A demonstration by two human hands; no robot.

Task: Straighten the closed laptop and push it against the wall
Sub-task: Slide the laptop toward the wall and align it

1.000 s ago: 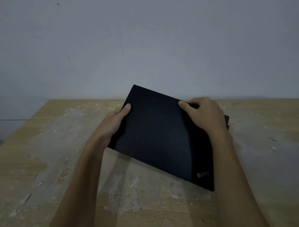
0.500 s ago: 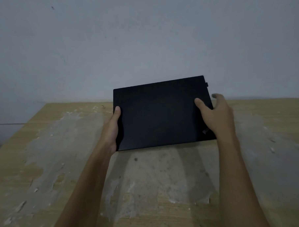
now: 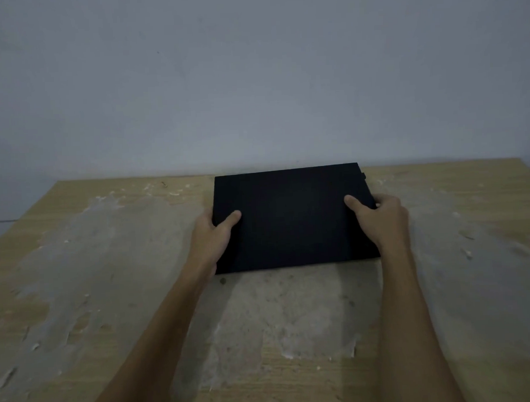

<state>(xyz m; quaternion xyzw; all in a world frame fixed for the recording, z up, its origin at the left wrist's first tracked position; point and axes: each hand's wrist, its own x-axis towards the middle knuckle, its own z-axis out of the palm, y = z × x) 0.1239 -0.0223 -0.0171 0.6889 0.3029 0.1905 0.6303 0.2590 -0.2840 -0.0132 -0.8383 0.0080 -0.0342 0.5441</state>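
A closed black laptop (image 3: 292, 218) lies flat on the wooden table (image 3: 110, 298), nearly square to the grey wall (image 3: 252, 79), its far edge at or very close to the wall's foot. My left hand (image 3: 212, 236) grips its left edge, thumb on the lid. My right hand (image 3: 380, 220) grips its right edge, thumb on the lid and fingers wrapped around the side. The laptop's near right corner is hidden behind my right wrist.
The tabletop is worn, with large pale patches and chipped flecks. Its left edge runs diagonally at the far left. A small tab or plug (image 3: 363, 175) sticks out at the laptop's far right corner.
The laptop was skewed and lifted; it has been turned square, lowered flat onto the table and moved back toward the wall. Both hands kept their hold on its sides.
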